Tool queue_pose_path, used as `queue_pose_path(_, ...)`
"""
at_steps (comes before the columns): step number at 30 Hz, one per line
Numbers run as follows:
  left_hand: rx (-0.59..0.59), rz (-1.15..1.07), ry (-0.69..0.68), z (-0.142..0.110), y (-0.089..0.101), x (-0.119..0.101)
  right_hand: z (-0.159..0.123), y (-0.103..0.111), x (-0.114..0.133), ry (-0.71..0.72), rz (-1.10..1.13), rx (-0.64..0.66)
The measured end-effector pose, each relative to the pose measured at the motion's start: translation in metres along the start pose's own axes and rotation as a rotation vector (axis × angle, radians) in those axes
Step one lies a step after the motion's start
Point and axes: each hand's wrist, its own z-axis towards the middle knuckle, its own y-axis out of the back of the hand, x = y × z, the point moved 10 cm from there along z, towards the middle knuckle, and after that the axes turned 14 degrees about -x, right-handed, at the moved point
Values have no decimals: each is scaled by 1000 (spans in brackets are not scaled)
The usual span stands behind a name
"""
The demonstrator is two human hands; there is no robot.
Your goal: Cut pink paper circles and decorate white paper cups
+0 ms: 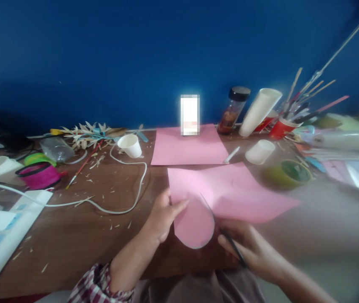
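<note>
On the brown table [100,235], we see the curling pink sheet [242,198] at the centre and lower centre of the frame, its far right corner spreading towards the right. We judge it light and fairly stiff, thick enough to hold a bend yet easy to crease, and not slippery. Its rounded flap [195,225], lower centre, looks limper, and would probably bend or tear at the narrow part if pulled; we would take it by the flat left edge, away from the curve. That is where the left hand [162,216] has it pinched, thumb on top and the other fingers out of sight, presumably beneath. The right hand [252,246], lower right of centre, is closed around the dark-handled scissors [234,248], just beside the curved edge.

As for what we cannot make out, the right side of the frame is smeared, and the wrists and sleeve run off the bottom. A bright, pixelated patch at upper centre covers part of the second pink sheet [179,149]. Smallest of all, a thin dark line runs up from the flap's curve; we cannot tell whether it is blade or cut edge, nor how far the blades are parted.
</note>
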Motion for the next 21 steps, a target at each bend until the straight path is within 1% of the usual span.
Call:
queue_pose_path(4, 11, -10, 1, -1, -1, -1, -1, 1, 0, 1, -24, -4)
queue_pose_path(9, -14, -1, 8, -1, 1, -2, -2, 1, 3, 9, -38, -8)
queue_pose_path(21, 1, 13, 3, 0, 1, -2, -1, 1, 6, 32, -69, 2)
